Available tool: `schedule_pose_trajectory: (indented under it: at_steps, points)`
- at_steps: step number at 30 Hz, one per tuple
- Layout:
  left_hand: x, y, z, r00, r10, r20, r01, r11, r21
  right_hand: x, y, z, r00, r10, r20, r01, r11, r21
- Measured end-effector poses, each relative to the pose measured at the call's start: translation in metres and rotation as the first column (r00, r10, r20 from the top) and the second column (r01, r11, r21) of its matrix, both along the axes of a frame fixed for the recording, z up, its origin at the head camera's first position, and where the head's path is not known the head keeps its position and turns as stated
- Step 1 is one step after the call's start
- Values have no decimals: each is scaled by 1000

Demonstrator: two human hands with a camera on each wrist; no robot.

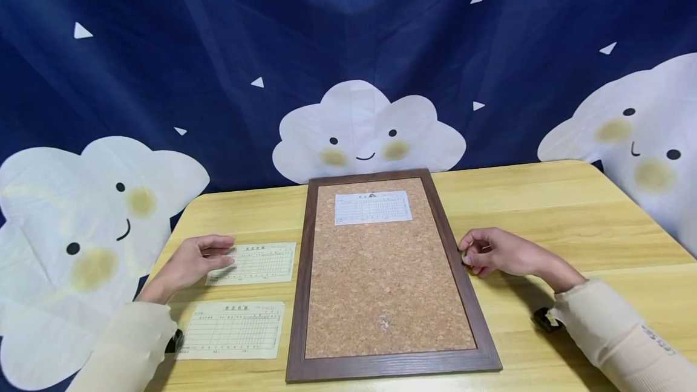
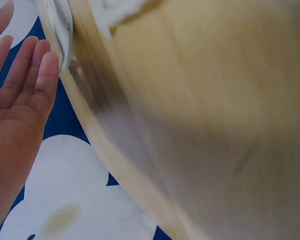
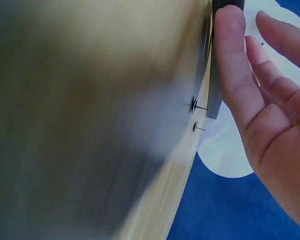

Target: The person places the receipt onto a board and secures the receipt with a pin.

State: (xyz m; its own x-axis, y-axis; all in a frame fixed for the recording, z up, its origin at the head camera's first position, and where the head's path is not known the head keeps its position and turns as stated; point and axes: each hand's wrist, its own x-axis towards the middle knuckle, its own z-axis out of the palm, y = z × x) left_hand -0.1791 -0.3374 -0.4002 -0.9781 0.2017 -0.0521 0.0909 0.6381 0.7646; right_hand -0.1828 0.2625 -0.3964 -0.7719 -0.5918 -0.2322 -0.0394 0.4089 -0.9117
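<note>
Paper slip (image 1: 261,262) under my relaxed left fingers (image 1: 219,241) lies on the desk (image 1: 544,210) beside the cork board (image 1: 381,277); I expect it light, limp, easily creased, best pinched by an edge. Whether my right fingers (image 1: 480,259) grasp anything, I can't tell.

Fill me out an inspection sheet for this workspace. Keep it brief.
Surface: light wood-grain tabletop.
Job's things: framed cork board, pale mark low on the cork; printed slip near its top; upper loose slip and lower loose slip left of the board; two tacks, points exposed.
Clutter: nothing seen.
Grippers: left hand, fingers extended, at the upper loose slip's left end; right hand by the board's right edge, grip unclear.
Cables: nothing seen.
Surroundings: dark blue backdrop with smiling clouds.
</note>
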Motion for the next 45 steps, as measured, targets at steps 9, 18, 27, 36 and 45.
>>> schedule_pose_trajectory:
  at_steps: [9, 18, 27, 36, 45]
  points:
    - [2, -8, -1, 998, 27, -49, -31, 996, -81, 0, -4, 0, 999, 29, -24, -28, 999, 42]
    - [1, -13, -2, 997, 56, -47, -62, 991, -121, 0, -5, -2, 999, 45, -12, -45, 999, 7]
    - [1, -13, -1, 994, 106, -5, -106, 988, -109, -2, -5, -3, 999, 45, -28, -44, 998, 35]
    - [0, -14, -1, 994, 103, 29, -98, 987, -127, 1, -6, -2, 999, 39, -13, -39, 999, 13]
    - [1, -13, -1, 993, 109, 49, -103, 989, -106, 2, -6, -3, 999, 33, -18, -32, 999, 23]
